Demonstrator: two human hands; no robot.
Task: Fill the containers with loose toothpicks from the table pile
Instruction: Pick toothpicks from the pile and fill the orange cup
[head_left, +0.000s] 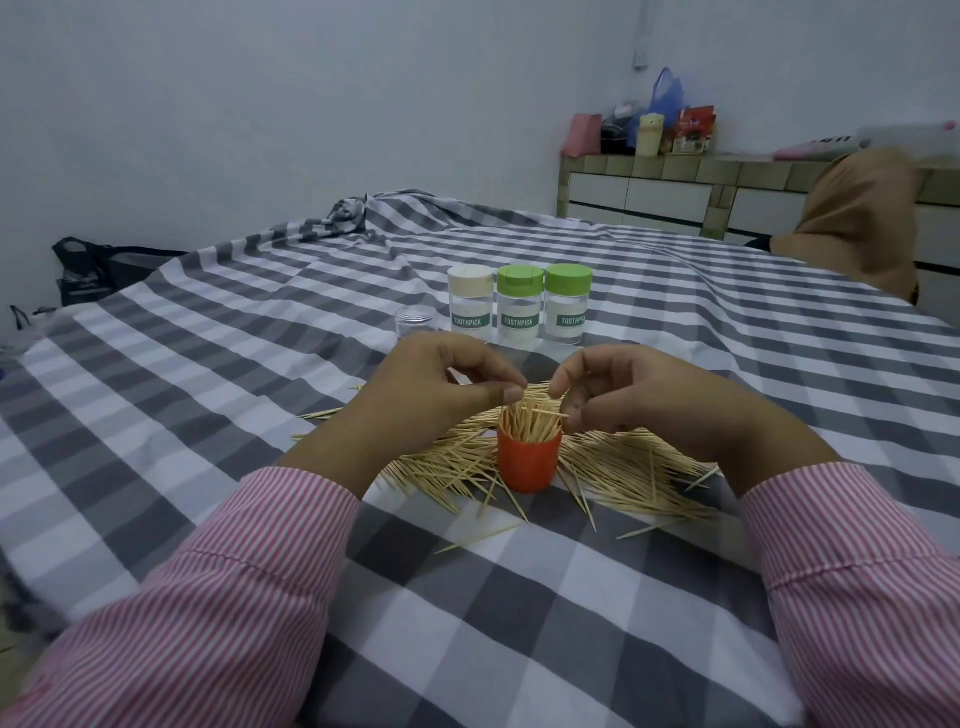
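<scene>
An orange cup (528, 463) stands upright in the middle of a loose toothpick pile (623, 475) and is packed with upright toothpicks (530, 423). My left hand (447, 387) hovers just over the cup's left side, thumb and forefinger pinched on the tips of the toothpicks. My right hand (623, 392) is over the cup's right side, fingers curled around a few toothpicks that stick out sideways. Behind the hands stand three closed jars labelled TOOTHPICK: one with a cream lid (470, 304) and two with green lids (520, 304) (568, 302).
A small clear lidless container (415, 322) stands left of the jars. Everything rests on a grey-and-white checked cloth (519, 597). A person in a brown garment (857, 223) sits at the far right. A cabinet (649, 197) with bags is behind; a black bag (88, 270) lies far left.
</scene>
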